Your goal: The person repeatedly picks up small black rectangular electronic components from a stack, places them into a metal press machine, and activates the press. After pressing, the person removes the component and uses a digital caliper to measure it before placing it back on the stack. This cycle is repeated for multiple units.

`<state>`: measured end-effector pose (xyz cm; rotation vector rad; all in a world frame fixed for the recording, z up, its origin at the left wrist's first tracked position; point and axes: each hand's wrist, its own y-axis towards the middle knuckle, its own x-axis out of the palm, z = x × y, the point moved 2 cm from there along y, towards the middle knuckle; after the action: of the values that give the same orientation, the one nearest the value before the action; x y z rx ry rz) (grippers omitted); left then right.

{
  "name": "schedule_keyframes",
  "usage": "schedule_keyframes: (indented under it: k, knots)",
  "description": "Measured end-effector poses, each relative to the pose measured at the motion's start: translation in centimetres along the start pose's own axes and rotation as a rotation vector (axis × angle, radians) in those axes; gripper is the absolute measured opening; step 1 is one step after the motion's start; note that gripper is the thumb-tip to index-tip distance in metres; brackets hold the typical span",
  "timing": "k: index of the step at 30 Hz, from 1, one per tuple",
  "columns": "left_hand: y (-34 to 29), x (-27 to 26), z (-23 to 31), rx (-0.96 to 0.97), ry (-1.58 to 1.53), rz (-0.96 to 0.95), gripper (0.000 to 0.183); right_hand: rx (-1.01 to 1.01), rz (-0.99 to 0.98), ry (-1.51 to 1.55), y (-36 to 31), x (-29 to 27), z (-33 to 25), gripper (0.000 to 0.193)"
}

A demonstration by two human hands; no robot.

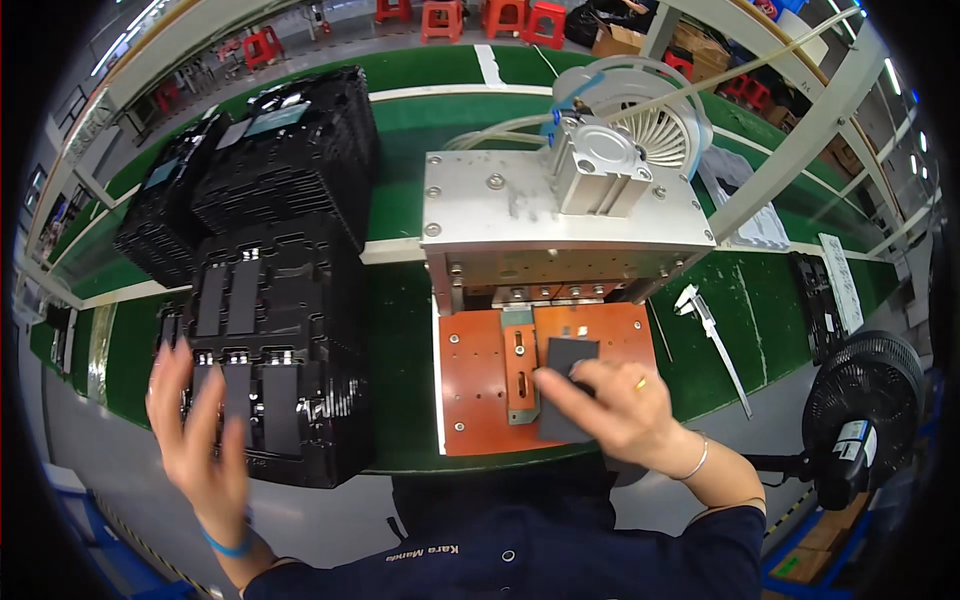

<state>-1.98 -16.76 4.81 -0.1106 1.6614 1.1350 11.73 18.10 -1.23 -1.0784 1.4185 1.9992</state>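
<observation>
My left hand [205,440], slightly blurred, is open with fingers spread over the near left edge of a black moulded tray [345,400]. Flat dark grey pieces [281,405] with shiny ends lie in the tray's slots. My right hand [625,405] is closed at another dark grey flat piece [568,428], thumb and bent fingers against it; the contact is partly hidden. That piece rests on the orange base plate [475,385] of a metal press [500,215], beside a slotted orange and green guide block [520,375].
Stacks of black trays [290,160] stand behind the left tray. On the green mat right of the press lie a caliper [715,345] and a thin rod [661,330]. A black fan [862,400] stands at the right edge. A clear reel [660,120] sits behind the press.
</observation>
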Motion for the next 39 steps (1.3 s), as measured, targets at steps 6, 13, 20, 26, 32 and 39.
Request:
schedule_keyframes:
  k: [6, 13, 20, 26, 32, 39]
  knots:
    - [-3.3, 4.9, 10.1, 0.482, -0.379, -0.008, 0.023, 0.239, -0.129, 0.291, -1.1, 1.2, 0.6, 0.038]
    - [1.6, 11.4, 15.1, 0.394, -0.628, -0.454, 0.061, 0.297, -0.089, 0.455, 1.2, 2.5, 2.5, 0.032]
    - [1.4, 12.0, 15.1, 0.43, -0.623, -0.49, 0.058, 0.264, -0.099, 0.365, 1.3, 3.7, 2.4, 0.03]
    - [0.9, 12.0, 15.2, 0.44, -0.576, -0.465, 0.058, 0.379, -0.147, 0.376, 1.5, 3.9, 2.5, 0.033]
    - [1.0, 12.1, 15.2, 0.44, -0.569, -0.469, 0.059, 0.28, -0.18, 0.416, 1.3, 3.7, 2.6, 0.035]
    - [1.0, 11.8, 14.1, 0.304, -0.774, -0.467, 0.059, 0.425, -0.111, 0.438, 1.1, 2.5, 2.2, 0.037]
